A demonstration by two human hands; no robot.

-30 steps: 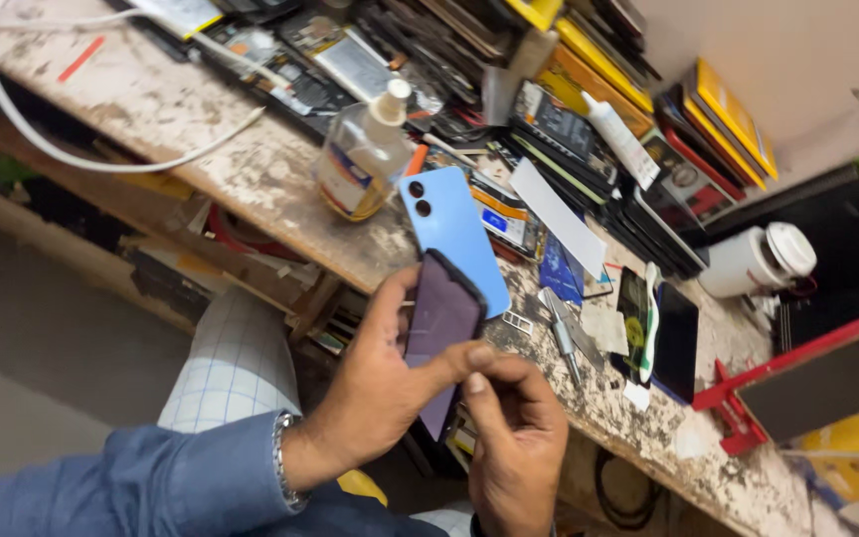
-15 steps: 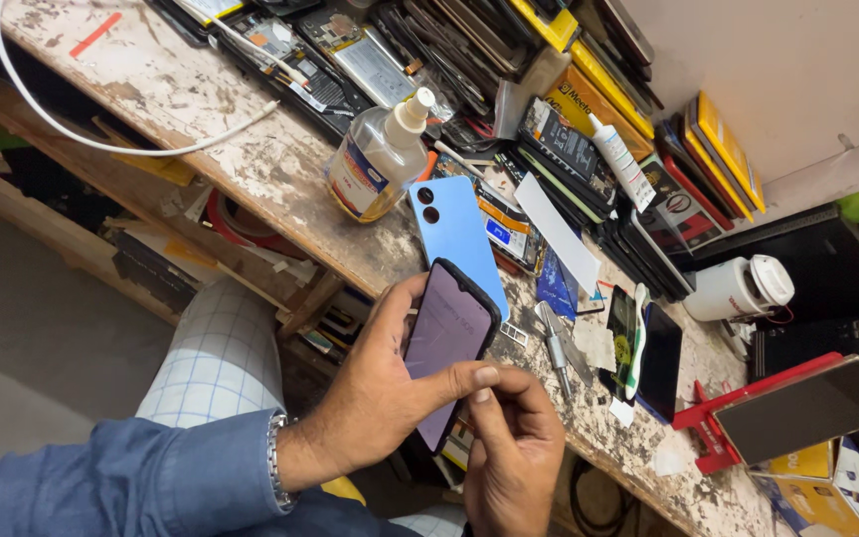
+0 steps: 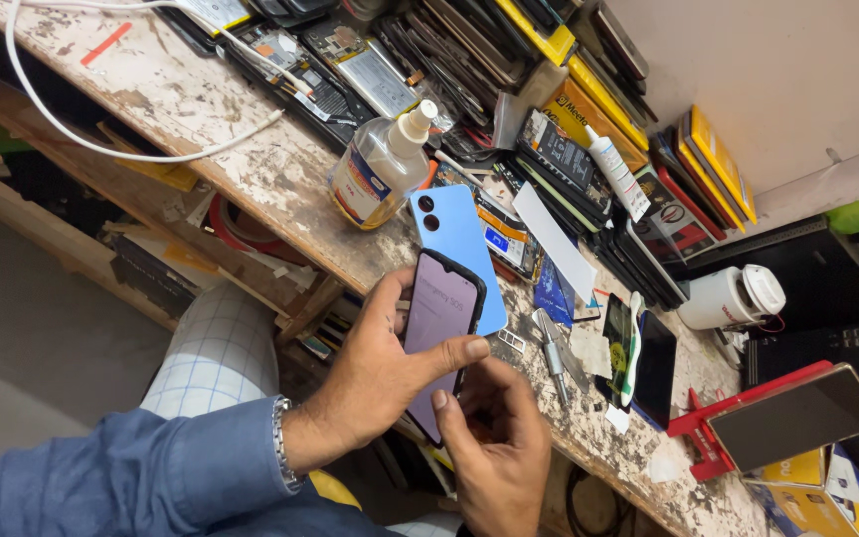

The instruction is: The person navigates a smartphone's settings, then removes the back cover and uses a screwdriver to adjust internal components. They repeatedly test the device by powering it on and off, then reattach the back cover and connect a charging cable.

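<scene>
1. Stained and paint-flecked, the wooden counter (image 3: 181, 109) runs from the upper left of the frame down to the lower right, with a pale wall in the upper right.
2. Head view, centre: the left hand (image 3: 375, 383) has its grip closed around a dark phone (image 3: 439, 328) with a dim purple screen, thumb pressed across the screen's lower part and fingers behind its left edge.
3. The right hand (image 3: 494, 452) sits just below, fingertips touching the phone's lower end; whether its grip is truly closed on it I cannot tell.
4. The phone is held over the counter's near edge, overlapping a light blue phone back (image 3: 454, 244) that lies on the counter.
5. Just above that lies a clear bottle (image 3: 375, 169) with a white nozzle.
6. A white cable (image 3: 101, 149) loops across the upper left.
7. Stacked phone parts crowd the top centre.
8. A white jar (image 3: 733, 298) and a red stand (image 3: 748, 423) carrying a phone sit at right.
</scene>
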